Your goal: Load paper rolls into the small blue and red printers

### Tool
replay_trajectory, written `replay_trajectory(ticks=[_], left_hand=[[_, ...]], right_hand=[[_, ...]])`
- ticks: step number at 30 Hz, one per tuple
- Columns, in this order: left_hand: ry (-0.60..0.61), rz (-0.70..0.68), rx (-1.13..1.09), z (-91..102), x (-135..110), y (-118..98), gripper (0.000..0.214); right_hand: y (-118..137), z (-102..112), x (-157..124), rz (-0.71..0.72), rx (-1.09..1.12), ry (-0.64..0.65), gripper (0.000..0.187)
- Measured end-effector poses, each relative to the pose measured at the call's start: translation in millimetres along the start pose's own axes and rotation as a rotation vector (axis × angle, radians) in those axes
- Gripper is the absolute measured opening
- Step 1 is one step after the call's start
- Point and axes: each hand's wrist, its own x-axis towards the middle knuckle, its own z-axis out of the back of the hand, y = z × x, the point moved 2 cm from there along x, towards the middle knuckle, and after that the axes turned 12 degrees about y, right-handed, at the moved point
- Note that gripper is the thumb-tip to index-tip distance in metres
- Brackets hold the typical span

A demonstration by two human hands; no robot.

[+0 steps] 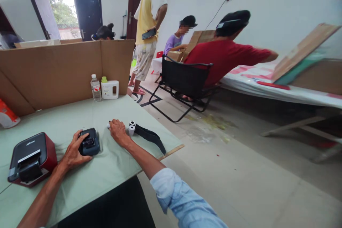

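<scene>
My left hand [72, 151] wraps its fingers round a small dark cartridge-like device [89, 142] on the pale green tabletop [80, 181]. My right hand [118, 131] rests closed over a small white roll [108, 125] just right of that device. Two more white rolls [131, 127] stand beside my right hand, touching a black ribbon strip [151, 136] that trails toward the table's corner. A red and black label printer [30, 159] sits at my left, apart from both hands.
A cardboard screen [53, 71] walls the table's back, with a water bottle [96, 87] and a white jug [109, 88] before it. Other people sit and stand beyond, one in a red shirt on a black folding chair [184, 82]. A low bed [280, 89] lies at right.
</scene>
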Motion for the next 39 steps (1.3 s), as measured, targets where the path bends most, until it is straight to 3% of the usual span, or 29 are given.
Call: replay_trajectory(ticks=[8, 16, 23, 28, 39], left_hand=[[-0.024, -0.052, -0.010, -2.0, 11.7, -13.8, 0.093], [0.006, -0.060, 0.025, -25.3, 46.3, -35.8, 0.098], [0.010, -0.066, -0.014, -49.3, 59.0, -29.1, 0.100], [0.000, -0.093, -0.023, -52.0, 57.4, -22.1, 0.101], [-0.047, -0.063, -0.026, -55.4, 61.1, -25.1, 0.102]], right_hand=[[-4.5, -4.6, 0.6, -0.013, 0.024, -0.011, 0.016], [-12.5, 2.0, -14.5, 0.089, 0.127, -0.127, 0.033], [-15.6, -14.2, -38.3, 0.197, 0.290, -0.253, 0.036], [-17.1, -28.7, -45.8, 0.241, 0.408, -0.337, 0.040], [-14.7, -33.2, -61.4, 0.277, 0.596, -0.401, 0.039]])
